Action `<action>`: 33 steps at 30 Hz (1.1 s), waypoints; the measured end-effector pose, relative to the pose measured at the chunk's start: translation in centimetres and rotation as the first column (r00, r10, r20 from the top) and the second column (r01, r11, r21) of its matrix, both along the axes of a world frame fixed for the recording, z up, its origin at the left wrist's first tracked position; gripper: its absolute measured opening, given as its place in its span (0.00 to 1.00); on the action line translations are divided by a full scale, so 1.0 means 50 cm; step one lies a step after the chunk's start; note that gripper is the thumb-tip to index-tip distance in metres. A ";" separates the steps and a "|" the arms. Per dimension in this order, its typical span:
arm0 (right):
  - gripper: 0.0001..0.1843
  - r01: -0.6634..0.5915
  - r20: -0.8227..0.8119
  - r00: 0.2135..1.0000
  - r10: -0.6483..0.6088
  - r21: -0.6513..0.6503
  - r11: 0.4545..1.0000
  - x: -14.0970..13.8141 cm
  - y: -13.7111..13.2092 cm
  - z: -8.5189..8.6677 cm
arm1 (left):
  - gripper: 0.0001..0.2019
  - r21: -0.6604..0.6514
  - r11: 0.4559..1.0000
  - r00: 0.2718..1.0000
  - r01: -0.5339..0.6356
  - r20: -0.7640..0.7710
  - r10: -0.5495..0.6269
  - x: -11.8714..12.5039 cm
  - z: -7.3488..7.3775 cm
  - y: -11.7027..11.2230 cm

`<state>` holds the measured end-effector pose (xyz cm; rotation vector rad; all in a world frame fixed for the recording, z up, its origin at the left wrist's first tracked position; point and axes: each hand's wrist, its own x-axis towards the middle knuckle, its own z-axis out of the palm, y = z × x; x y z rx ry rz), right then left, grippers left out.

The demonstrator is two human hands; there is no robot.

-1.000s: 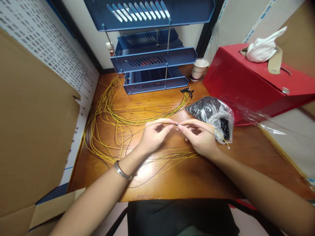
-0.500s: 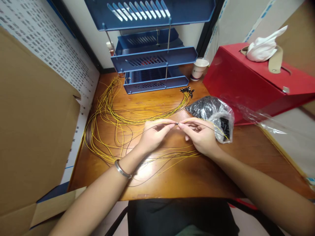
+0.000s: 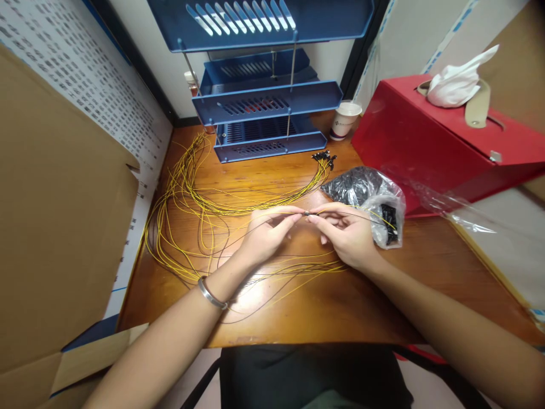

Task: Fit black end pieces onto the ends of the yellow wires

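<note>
Between the fingertips of my two hands is a small black connector (image 3: pixel 306 214), mostly covered by the fingers. My left hand (image 3: pixel 264 234) pinches its left side, and my right hand (image 3: pixel 349 236) pinches the right side. A thin yellow wire (image 3: pixel 385 222) and a dark one run past my right hand, their free ends over a clear plastic bag (image 3: pixel 361 184) of small black parts. Behind the hands curves a bundle of yellow and dark wires (image 3: pixel 242 209), tipped with black connectors (image 3: pixel 324 159). More loose wires (image 3: pixel 293 266) lie on the table below my hands.
A blue tiered tray rack (image 3: pixel 266 105) stands at the back of the wooden table (image 3: pixel 340 318), beside a paper cup (image 3: pixel 346 120). To the right is a red box (image 3: pixel 409 130) with a tissue on top. Cardboard (image 3: pixel 55 216) borders the left side.
The wire ends right of my right hand have moved slightly up and away from me. Both hands keep nearly the same place and pinch.
</note>
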<state>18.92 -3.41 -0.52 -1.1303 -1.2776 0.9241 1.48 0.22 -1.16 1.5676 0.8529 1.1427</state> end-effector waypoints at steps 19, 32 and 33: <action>0.08 0.058 0.208 0.976 -0.071 0.069 0.996 0.002 -0.003 -0.010 | 0.07 0.019 0.999 0.996 -0.029 -0.082 0.030 -0.001 -0.002 0.001; 0.08 0.116 0.326 0.936 -0.134 0.071 0.991 0.000 -0.006 0.001 | 0.08 0.049 0.994 0.991 -0.100 -0.080 0.104 0.000 -0.009 0.002; 0.08 0.126 0.333 0.932 -0.143 0.071 0.989 0.000 -0.006 0.003 | 0.08 0.045 0.993 0.990 -0.110 -0.079 0.113 0.000 -0.009 0.002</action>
